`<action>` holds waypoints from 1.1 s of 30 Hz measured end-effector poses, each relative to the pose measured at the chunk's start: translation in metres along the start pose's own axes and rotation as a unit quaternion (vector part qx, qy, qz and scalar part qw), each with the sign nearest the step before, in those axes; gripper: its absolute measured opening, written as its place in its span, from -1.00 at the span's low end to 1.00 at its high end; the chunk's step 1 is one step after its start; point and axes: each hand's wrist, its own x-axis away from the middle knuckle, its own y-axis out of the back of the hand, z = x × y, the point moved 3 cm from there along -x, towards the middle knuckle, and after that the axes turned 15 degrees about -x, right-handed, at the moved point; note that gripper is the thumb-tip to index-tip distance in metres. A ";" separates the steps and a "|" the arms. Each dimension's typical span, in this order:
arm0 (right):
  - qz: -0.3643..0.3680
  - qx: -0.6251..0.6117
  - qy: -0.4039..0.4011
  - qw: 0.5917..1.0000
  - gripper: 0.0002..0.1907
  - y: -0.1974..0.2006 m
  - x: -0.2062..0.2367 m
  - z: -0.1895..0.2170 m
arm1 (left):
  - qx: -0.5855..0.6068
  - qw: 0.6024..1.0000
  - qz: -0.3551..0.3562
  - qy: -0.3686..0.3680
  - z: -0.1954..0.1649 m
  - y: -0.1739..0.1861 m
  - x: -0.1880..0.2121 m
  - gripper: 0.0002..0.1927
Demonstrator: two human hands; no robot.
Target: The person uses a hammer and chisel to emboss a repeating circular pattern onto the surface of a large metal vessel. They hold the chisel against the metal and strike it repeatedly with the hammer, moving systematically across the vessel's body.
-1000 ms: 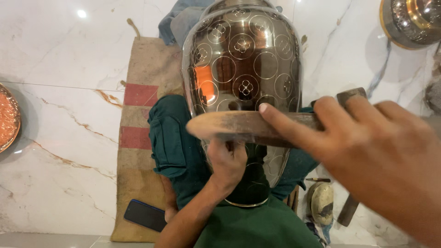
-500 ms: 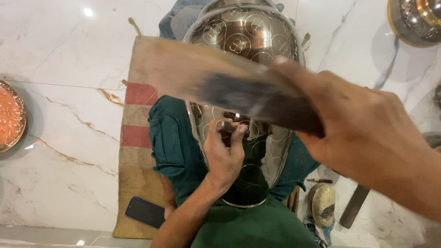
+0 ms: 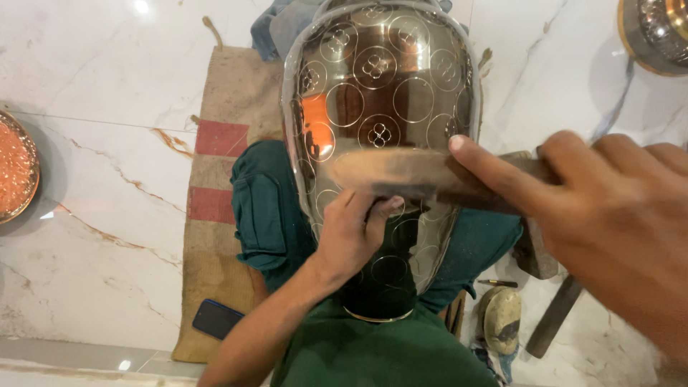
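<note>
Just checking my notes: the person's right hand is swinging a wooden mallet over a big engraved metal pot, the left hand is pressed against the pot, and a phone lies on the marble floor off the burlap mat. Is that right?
Not quite. The head view shows the phone lying on the burlap mat, near its corner, not on the marble floor. The rest holds: right hand holds the wooden mallet over the engraved metal pot, left hand against it.

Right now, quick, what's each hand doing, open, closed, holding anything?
Left hand: fingers pinched on something small against the shiny engraved metal vase; what it is cannot be told.
Right hand: closed on a flat wooden mallet.
</note>
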 end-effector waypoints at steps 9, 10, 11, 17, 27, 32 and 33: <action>-0.030 -0.107 -0.168 0.980 -0.25 -0.060 0.056 -0.025 | -0.010 0.979 0.169 -0.117 0.005 0.004 -0.033 -0.60; 0.035 0.013 -0.187 0.982 -0.20 -0.070 0.063 -0.025 | -0.016 0.972 0.183 -0.145 0.005 0.002 -0.037 -0.59; -0.074 -0.072 -0.186 0.977 -0.26 -0.075 0.068 -0.021 | -0.021 0.965 0.198 -0.173 0.005 0.001 -0.040 -0.58; -0.239 -0.258 -0.236 0.906 -0.31 -0.117 0.091 0.003 | 0.003 0.919 0.312 -0.243 0.009 -0.014 -0.056 -0.56; -0.430 -0.494 -0.293 0.697 -0.48 -0.214 0.129 0.047 | 0.006 0.809 0.460 -0.366 0.003 -0.029 -0.069 -0.54; -0.464 -0.516 -0.278 0.664 -0.48 -0.221 0.132 0.053 | -0.013 0.801 0.481 -0.357 0.002 -0.031 -0.073 -0.57; -0.492 -0.549 -0.270 0.620 -0.45 -0.220 0.132 0.052 | -0.014 0.802 0.478 -0.359 0.002 -0.031 -0.073 -0.57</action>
